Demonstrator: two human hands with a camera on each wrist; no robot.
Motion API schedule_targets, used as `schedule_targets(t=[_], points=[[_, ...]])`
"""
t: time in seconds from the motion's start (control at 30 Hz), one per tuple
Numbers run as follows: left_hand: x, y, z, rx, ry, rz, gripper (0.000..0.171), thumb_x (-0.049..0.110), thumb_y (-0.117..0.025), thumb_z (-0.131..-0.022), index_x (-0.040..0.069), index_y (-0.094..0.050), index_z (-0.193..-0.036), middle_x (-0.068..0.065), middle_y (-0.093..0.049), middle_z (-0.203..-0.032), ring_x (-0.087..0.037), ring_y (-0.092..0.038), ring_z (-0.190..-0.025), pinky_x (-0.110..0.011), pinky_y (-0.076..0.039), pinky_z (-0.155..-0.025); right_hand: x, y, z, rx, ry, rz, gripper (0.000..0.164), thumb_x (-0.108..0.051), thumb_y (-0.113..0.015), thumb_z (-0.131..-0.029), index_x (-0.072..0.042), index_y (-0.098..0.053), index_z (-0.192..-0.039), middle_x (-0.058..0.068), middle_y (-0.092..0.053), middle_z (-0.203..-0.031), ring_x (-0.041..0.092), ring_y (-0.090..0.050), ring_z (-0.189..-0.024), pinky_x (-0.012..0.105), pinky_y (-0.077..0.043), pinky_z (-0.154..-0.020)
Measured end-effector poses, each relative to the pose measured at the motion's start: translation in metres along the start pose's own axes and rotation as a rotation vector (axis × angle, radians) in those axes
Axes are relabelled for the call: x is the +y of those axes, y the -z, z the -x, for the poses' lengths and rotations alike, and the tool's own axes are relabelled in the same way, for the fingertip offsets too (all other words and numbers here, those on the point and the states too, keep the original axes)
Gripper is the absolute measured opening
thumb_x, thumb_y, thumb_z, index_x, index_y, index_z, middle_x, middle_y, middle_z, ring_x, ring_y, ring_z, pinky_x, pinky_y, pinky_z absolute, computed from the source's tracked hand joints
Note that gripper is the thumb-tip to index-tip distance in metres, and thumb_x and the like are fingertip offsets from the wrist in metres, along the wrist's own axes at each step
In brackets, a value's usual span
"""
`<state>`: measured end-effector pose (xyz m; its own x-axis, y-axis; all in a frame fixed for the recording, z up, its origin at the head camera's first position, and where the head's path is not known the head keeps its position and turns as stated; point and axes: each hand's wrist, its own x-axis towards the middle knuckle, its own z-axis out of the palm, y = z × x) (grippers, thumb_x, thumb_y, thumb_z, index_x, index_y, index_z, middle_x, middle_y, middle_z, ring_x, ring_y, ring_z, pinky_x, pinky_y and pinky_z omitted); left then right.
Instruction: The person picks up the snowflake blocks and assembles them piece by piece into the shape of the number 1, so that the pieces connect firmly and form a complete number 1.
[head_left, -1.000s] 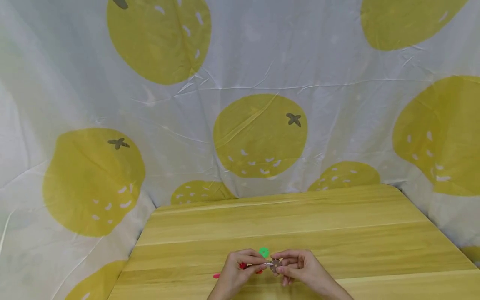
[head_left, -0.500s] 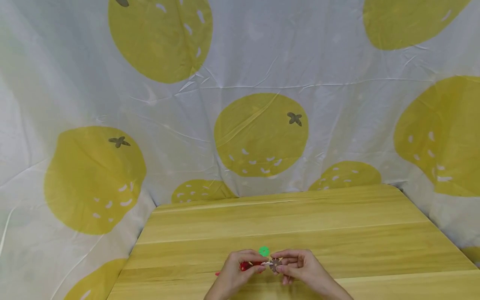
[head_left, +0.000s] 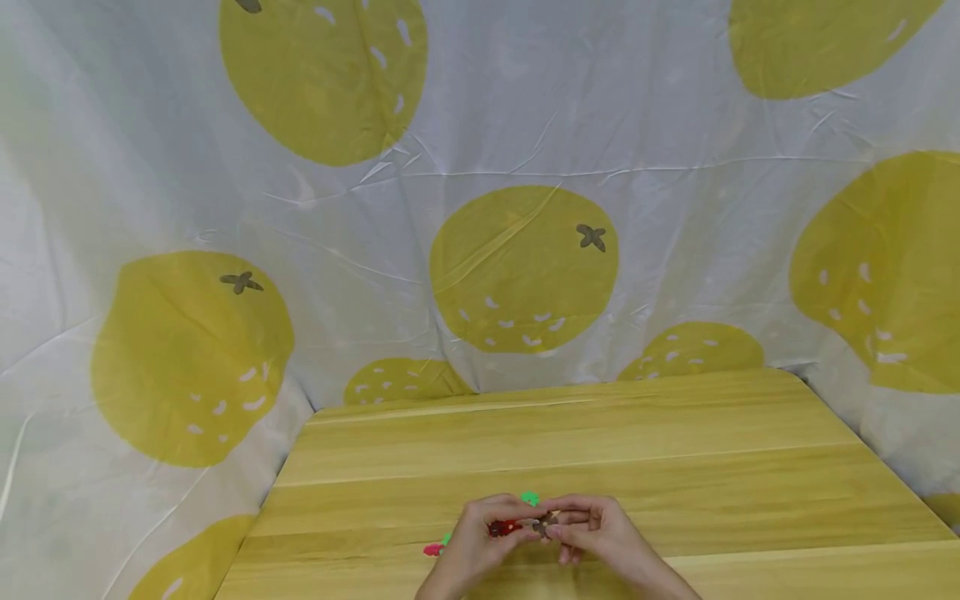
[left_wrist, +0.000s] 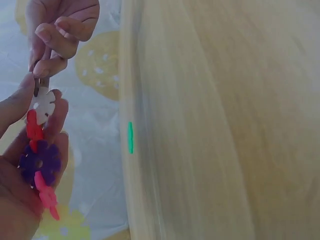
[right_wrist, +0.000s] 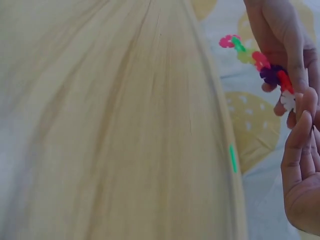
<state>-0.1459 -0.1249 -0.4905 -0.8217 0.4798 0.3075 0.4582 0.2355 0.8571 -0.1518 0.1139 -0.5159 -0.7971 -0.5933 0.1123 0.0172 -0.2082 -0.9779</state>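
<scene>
A chain of interlocking snowflake discs runs along my left hand (head_left: 468,537), which curls round it. In the right wrist view the chain shows a pink end disc (right_wrist: 227,41), then green, yellow, pink, purple (right_wrist: 270,75) and red discs. Its white disc (left_wrist: 43,106) lies by the left thumb and fingers. My right hand (head_left: 600,533) pinches a brown disc (head_left: 545,525) between thumb and fingers, against the white one. Fingers partly cover where the two meet. A loose green disc (head_left: 530,498) lies just beyond the fingertips.
The wooden table (head_left: 637,450) spreads out beyond and to both sides of the hands. Behind it hangs a pale curtain (head_left: 360,275) with big yellow fruit prints. Both wrist views show the table's edge running beside the hands.
The hands have drawn closer together, with the brown disc moving slightly left. More of the chain's pink and green end shows left of the left hand. The loose green disc looks more tilted.
</scene>
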Motion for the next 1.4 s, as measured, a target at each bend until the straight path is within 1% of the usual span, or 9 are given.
schedule_targets(t=[0.1, 0.23, 0.4, 0.57, 0.7, 0.83, 0.93, 1.2, 1.4], points=[[0.001, 0.0, 0.0, -0.011, -0.016, 0.038, 0.029, 0.011, -0.075, -0.093, 0.001, -0.076, -0.12, -0.015, -0.077, -0.109, -0.022, -0.075, -0.1, -0.02, -0.061, -0.083, -0.001, -0.002, -0.002, 0.0, 0.008, -0.011, 0.045, -0.008, -0.061, -0.104, 0.019, -0.049, -0.138, -0.004, -0.08, -0.1, 0.002, -0.072, -0.073, 0.014, -0.056, -0.065], [0.001, 0.0, 0.0, -0.012, -0.005, 0.06, 0.03, 0.012, -0.075, -0.092, 0.0, -0.075, -0.12, -0.016, -0.077, -0.109, -0.02, -0.075, -0.1, -0.02, -0.061, -0.084, -0.002, -0.004, -0.003, 0.004, -0.011, -0.017, 0.044, -0.008, -0.061, -0.104, 0.018, -0.05, -0.138, -0.004, -0.08, -0.098, 0.002, -0.072, -0.073, 0.015, -0.057, -0.065], [-0.001, 0.004, 0.0, -0.021, 0.028, 0.08, 0.032, 0.011, -0.075, -0.092, 0.0, -0.074, -0.121, -0.016, -0.076, -0.11, -0.015, -0.075, -0.101, -0.021, -0.061, -0.085, -0.002, -0.005, -0.007, 0.021, -0.076, 0.005, 0.044, -0.014, -0.064, -0.103, 0.01, -0.055, -0.139, -0.002, -0.078, -0.096, 0.004, -0.072, -0.072, 0.017, -0.057, -0.065], [-0.003, 0.01, 0.001, -0.008, 0.071, 0.053, 0.032, 0.012, -0.076, -0.092, -0.001, -0.074, -0.121, -0.013, -0.077, -0.109, -0.01, -0.074, -0.097, -0.02, -0.061, -0.083, -0.002, -0.002, -0.015, 0.06, -0.071, 0.146, 0.043, -0.017, -0.066, -0.102, 0.011, -0.058, -0.134, 0.013, -0.077, -0.097, 0.006, -0.071, -0.067, 0.019, -0.057, -0.06], [-0.005, 0.016, 0.004, 0.01, 0.125, 0.02, 0.029, 0.017, -0.078, -0.092, 0.001, -0.077, -0.117, -0.01, -0.078, -0.107, -0.01, -0.073, -0.097, -0.016, -0.06, -0.081, -0.001, 0.003, -0.024, 0.144, -0.073, 0.289, 0.041, -0.017, -0.068, -0.101, 0.012, -0.061, -0.129, 0.025, -0.075, -0.101, 0.009, -0.07, -0.064, 0.02, -0.055, -0.055], [-0.007, 0.019, 0.007, 0.011, 0.169, 0.004, 0.032, 0.02, -0.08, -0.091, 0.002, -0.077, -0.117, -0.007, -0.078, -0.107, -0.007, -0.072, -0.096, -0.015, -0.059, -0.078, 0.0, 0.008, -0.033, 0.204, -0.105, 0.383, 0.039, -0.014, -0.073, -0.097, 0.01, -0.065, -0.126, 0.018, -0.073, -0.094, 0.015, -0.069, -0.063, 0.023, -0.055, -0.052], [-0.008, 0.02, 0.008, 0.009, 0.187, -0.003, 0.036, 0.022, -0.081, -0.091, 0.001, -0.076, -0.119, -0.005, -0.078, -0.107, -0.005, -0.071, -0.095, -0.015, -0.059, -0.077, 0.003, 0.01, -0.042, 0.212, -0.121, 0.434, 0.038, -0.011, -0.076, -0.094, 0.009, -0.067, -0.125, 0.009, -0.069, -0.087, 0.017, -0.068, -0.062, 0.024, -0.055, -0.05], [-0.006, 0.02, 0.006, 0.029, 0.161, -0.05, 0.031, 0.023, -0.081, -0.091, 0.005, -0.078, -0.116, -0.005, -0.079, -0.106, -0.005, -0.071, -0.095, -0.015, -0.058, -0.077, 0.01, 0.007, -0.06, 0.182, -0.151, 0.519, 0.04, -0.007, -0.081, -0.087, 0.009, -0.069, -0.122, 0.004, -0.065, -0.073, 0.011, -0.061, -0.057, 0.018, -0.049, -0.049], [-0.004, 0.02, 0.005, 0.032, 0.156, -0.02, 0.031, 0.019, -0.081, -0.09, 0.004, -0.078, -0.116, -0.006, -0.079, -0.107, -0.009, -0.072, -0.098, -0.015, -0.058, -0.079, 0.01, 0.003, -0.063, 0.197, -0.138, 0.563, 0.032, -0.004, -0.083, -0.085, 0.007, -0.074, -0.113, 0.004, -0.063, -0.067, 0.007, -0.056, -0.05, 0.015, -0.045, -0.046]])
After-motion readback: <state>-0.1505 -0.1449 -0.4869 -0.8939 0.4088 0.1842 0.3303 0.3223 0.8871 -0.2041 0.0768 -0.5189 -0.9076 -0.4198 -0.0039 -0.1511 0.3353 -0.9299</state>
